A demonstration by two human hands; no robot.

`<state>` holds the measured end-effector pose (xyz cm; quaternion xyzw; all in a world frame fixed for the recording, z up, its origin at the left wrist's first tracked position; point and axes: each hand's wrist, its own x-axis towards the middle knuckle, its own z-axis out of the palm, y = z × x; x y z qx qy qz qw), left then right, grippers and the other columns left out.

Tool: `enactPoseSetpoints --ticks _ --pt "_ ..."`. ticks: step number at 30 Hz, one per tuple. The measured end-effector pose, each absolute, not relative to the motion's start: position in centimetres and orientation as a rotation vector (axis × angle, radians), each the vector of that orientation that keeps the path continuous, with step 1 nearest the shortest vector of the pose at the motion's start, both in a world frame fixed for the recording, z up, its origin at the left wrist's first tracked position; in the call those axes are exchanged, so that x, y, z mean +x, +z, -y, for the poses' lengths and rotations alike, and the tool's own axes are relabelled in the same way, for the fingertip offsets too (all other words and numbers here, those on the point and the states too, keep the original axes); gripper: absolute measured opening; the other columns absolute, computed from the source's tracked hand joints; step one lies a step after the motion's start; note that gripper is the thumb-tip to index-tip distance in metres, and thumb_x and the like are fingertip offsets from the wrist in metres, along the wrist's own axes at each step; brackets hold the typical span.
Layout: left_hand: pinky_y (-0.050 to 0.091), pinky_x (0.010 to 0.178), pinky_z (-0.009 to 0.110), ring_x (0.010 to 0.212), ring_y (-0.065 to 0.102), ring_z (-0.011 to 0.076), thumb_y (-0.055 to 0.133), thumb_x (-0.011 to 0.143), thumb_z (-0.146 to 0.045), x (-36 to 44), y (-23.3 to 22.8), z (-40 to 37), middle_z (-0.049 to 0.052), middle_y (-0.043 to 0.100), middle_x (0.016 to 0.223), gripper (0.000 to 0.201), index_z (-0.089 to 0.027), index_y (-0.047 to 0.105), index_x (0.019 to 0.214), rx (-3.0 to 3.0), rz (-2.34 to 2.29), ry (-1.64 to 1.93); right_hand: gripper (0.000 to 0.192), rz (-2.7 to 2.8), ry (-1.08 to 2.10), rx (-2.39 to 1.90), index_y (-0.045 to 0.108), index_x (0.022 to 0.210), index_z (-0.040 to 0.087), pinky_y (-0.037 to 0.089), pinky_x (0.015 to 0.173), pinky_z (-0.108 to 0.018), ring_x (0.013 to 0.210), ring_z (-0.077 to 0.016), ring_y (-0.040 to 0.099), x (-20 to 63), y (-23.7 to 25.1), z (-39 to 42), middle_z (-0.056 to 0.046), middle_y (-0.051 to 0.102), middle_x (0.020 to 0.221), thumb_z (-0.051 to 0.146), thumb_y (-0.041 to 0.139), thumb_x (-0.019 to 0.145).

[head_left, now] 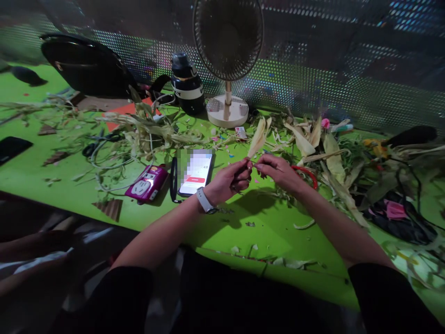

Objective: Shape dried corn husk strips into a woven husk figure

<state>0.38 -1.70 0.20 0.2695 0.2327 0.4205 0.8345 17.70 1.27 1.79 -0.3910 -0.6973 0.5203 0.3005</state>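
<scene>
My left hand (232, 180), with a watch (206, 202) on its wrist, is closed around the lower end of a pale dried corn husk (259, 137) whose wide part fans upward. Just beside it, my right hand (276, 171) has its thumb and fingers pinched close to the husk's base. What the right fingertips hold is too small to make out. A red curved handle (308, 174) shows partly behind my right wrist. Both hands are held above the green table (257, 208). More dried husks (306, 139) lie to the right.
A lit phone (196, 174), a purple power socket (146, 184) with a white cable and scissors (91, 149) lie left. Behind stand a fan (227, 111), a dark bottle (187, 86) and a black bag (86, 65). Husk scraps litter the table. Another person's arm (31, 243) is at lower left.
</scene>
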Motion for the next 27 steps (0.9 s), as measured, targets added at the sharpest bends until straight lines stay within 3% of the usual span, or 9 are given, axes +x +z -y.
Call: enactPoseSetpoints --ticks 6,14,20,27 --pt "0.024 0.041 0.012 0.043 0.023 0.0027 0.056 0.088 -0.028 0.8 0.3 2.5 -0.007 0.03 0.054 0.018 -0.011 0.058 0.082 0.732 -0.498 0.969 0.039 1.806 1.222 -1.054 0.045 0.057 0.019 0.036 0.052 -0.025 0.052 -0.0097 0.041 17.6 1.4 -1.0 0.004 0.044 0.053 0.049 0.057 0.079" --pt "0.021 0.043 0.015 0.049 0.026 0.0041 0.068 0.077 -0.042 1.4 -0.5 2.8 -0.006 0.031 0.058 0.031 -0.013 0.058 0.081 0.891 -0.647 1.166 0.041 1.788 1.239 -1.02 0.036 0.054 0.02 0.027 0.045 -0.023 0.046 -0.007 0.031 17.0 0.8 -0.8 0.006 0.035 0.049 0.047 0.053 0.081" --pt "0.018 0.044 0.02 0.047 0.022 0.0054 0.06 0.081 -0.049 1.3 -1.0 2.4 -0.008 0.026 0.056 0.033 -0.016 0.055 0.081 1.031 -0.761 1.214 0.037 1.837 1.171 -1.056 0.034 0.054 0.021 0.023 0.044 -0.023 0.046 -0.0071 0.029 17.0 0.5 -0.7 0.006 0.032 0.051 0.039 0.048 0.084" --pt "0.029 0.051 0.023 0.054 0.034 0.0093 0.044 0.092 -0.043 0.8 -2.4 1.2 -0.003 0.041 0.063 0.026 -0.019 0.051 0.085 1.543 -1.031 1.263 0.035 2.153 0.683 -0.981 0.034 0.057 0.02 0.028 0.054 -0.025 0.053 -0.0097 0.035 17.0 0.3 -0.8 0.004 0.035 0.055 0.031 0.043 0.089"
